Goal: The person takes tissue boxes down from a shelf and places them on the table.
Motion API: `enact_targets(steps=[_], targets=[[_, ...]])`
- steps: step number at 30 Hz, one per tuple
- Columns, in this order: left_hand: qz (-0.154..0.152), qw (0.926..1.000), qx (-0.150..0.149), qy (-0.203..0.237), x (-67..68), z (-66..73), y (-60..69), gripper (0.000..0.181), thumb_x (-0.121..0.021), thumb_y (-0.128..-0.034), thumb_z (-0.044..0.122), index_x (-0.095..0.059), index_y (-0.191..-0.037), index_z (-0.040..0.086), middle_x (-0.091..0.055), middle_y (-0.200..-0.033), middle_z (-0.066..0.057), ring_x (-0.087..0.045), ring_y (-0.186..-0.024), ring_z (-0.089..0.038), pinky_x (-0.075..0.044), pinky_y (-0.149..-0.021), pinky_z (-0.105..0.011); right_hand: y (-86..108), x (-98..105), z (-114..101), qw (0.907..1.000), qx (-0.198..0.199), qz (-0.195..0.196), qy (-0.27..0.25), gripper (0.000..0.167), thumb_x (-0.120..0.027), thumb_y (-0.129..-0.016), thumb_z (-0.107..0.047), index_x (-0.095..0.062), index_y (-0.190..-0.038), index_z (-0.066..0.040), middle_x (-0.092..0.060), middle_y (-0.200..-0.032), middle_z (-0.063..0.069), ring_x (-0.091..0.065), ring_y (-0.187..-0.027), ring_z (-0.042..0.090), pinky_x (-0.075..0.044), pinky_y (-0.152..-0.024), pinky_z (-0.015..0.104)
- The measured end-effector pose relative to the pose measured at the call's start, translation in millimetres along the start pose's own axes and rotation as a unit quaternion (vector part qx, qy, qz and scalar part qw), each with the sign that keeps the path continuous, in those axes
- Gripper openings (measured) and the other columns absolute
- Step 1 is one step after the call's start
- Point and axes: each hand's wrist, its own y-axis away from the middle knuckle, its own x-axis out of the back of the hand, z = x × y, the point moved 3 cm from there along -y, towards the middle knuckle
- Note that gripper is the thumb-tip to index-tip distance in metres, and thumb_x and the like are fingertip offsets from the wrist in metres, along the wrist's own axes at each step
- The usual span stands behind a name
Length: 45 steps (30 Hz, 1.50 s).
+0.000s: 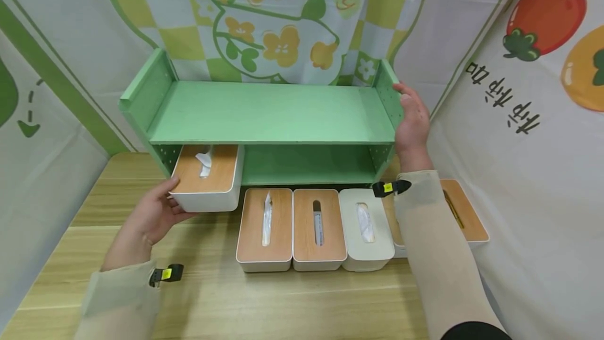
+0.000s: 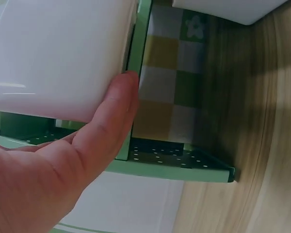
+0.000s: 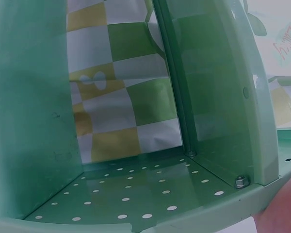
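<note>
A white tissue box (image 1: 226, 172) with a wood-look lid and a tissue poking from its slot is partly inside the left end of the green shelf's (image 1: 273, 112) lower level, its front jutting out. My left hand (image 1: 153, 219) holds its front left corner, thumb at the lid's edge and fingers beneath. In the left wrist view, the fingers lie along the white underside of the box (image 2: 53, 58). My right hand (image 1: 412, 125) rests with extended fingers against the outside of the shelf's right side panel. The right wrist view shows the shelf's perforated side panel (image 3: 150, 194) and little of that hand.
Before the shelf stand two wood-lidded tissue boxes (image 1: 255, 224) (image 1: 330, 230) and an all-white one (image 1: 351, 251) side by side. More wood-lidded boxes (image 1: 462, 209) stand at right, partly behind my right forearm. Printed cloth walls (image 1: 509, 161) border the wooden table (image 1: 226, 303).
</note>
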Motion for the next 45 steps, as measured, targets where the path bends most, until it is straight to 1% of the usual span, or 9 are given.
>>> enact_targets(steps=[5,9,20,26,28,31,34,37,45], targets=[[-0.006,1.0,0.003,-0.002,2.2,-1.3,0.1,0.084,-0.044,-0.1043,0.047,0.004,-0.159,0.006,-0.029,-0.148,-0.031,-0.064,-0.103,-0.018,-0.052,-0.088,-0.044,0.4,-1,0,0.9999,-0.008,-0.001,0.007,0.038,-0.04,-0.107,-0.034,-0.064,-0.133,-0.022,-0.042,-0.153,-0.006,-0.026,-0.14,0.009,-0.012,-0.112,0.036],[-0.029,0.9995,0.0,0.009,5.4,-0.5,-4.4,0.079,-0.036,-0.1055,0.049,0.006,-0.16,0.01,-0.003,-0.159,-0.03,-0.058,-0.109,-0.016,-0.05,-0.088,-0.038,0.6,-1,0,0.9999,-0.006,-0.003,0.012,0.038,-0.039,-0.107,-0.035,-0.064,-0.133,-0.022,-0.042,-0.152,-0.007,-0.026,-0.14,0.009,-0.012,-0.112,0.036],[-0.048,0.9976,0.021,0.045,9.4,0.2,-7.4,0.081,-0.039,-0.1055,0.046,0.011,-0.159,0.012,0.006,-0.162,-0.023,-0.06,-0.107,-0.017,-0.051,-0.086,-0.04,-0.6,-1,1,0.9998,-0.01,-0.001,0.019,0.038,-0.04,-0.107,-0.035,-0.064,-0.133,-0.023,-0.044,-0.149,-0.011,-0.027,-0.139,0.008,-0.013,-0.112,0.036],[-0.072,0.9971,0.02,0.015,11.2,3.8,-16.4,0.08,-0.033,-0.1054,0.05,0.015,-0.158,0.015,0.012,-0.163,-0.017,-0.018,-0.142,-0.039,-0.048,-0.088,-0.039,-1.0,-1,1,0.9999,-0.006,-0.001,0.013,0.037,-0.04,-0.107,-0.034,-0.065,-0.132,-0.023,-0.043,-0.152,-0.006,-0.027,-0.139,0.009,-0.013,-0.112,0.036],[-0.079,0.9964,0.028,0.011,12.9,6.1,-21.4,0.079,-0.034,-0.1056,0.049,0.014,-0.158,0.015,0.011,-0.164,-0.015,-0.011,-0.144,-0.037,-0.048,-0.088,-0.038,-0.6,-1,0,0.9999,-0.008,-0.002,0.014,0.038,-0.039,-0.107,-0.034,-0.064,-0.133,-0.023,-0.042,-0.152,-0.006,-0.027,-0.139,0.008,-0.013,-0.112,0.036],[-0.079,0.996,0.041,-0.012,16.2,8.5,-26.5,0.079,-0.036,-0.1059,0.047,0.009,-0.159,0.01,-0.011,-0.161,-0.017,-0.039,-0.133,-0.027,-0.049,-0.087,-0.039,0.1,-1,0,0.9998,-0.016,-0.003,0.015,0.038,-0.039,-0.107,-0.034,-0.064,-0.133,-0.023,-0.042,-0.152,-0.009,-0.026,-0.14,0.008,-0.012,-0.112,0.036],[-0.077,0.9956,0.048,-0.024,18.4,9.1,-29.4,0.078,-0.039,-0.106,0.045,0.003,-0.159,0.004,-0.044,-0.14,-0.009,-0.058,-0.11,-0.016,-0.051,-0.085,-0.041,0.4,-1,0,0.9997,-0.019,-0.001,0.012,0.038,-0.039,-0.107,-0.034,-0.064,-0.133,-0.023,-0.042,-0.151,-0.011,-0.026,-0.14,0.008,-0.012,-0.113,0.037],[-0.075,0.9957,0.048,-0.024,19.3,9.1,-30.3,0.078,-0.04,-0.1058,0.043,0.0,-0.157,0.001,-0.059,-0.117,0.005,-0.062,-0.102,-0.015,-0.052,-0.084,-0.042,0.2,-2,0,0.9998,-0.017,0.001,0.012,0.037,-0.039,-0.107,-0.034,-0.064,-0.133,-0.024,-0.043,-0.15,-0.012,-0.027,-0.139,0.008,-0.012,-0.112,0.037],[-0.065,0.9963,0.039,-0.04,20.6,6.7,-29.1,0.079,-0.04,-0.1051,0.045,-0.001,-0.156,-0.001,-0.044,-0.133,-0.008,-0.061,-0.103,-0.014,-0.052,-0.083,-0.042,-1.1,-1,0,0.9998,-0.015,0.0,0.01,0.037,-0.039,-0.107,-0.034,-0.064,-0.133,-0.023,-0.042,-0.152,-0.008,-0.026,-0.14,0.008,-0.011,-0.113,0.037]])
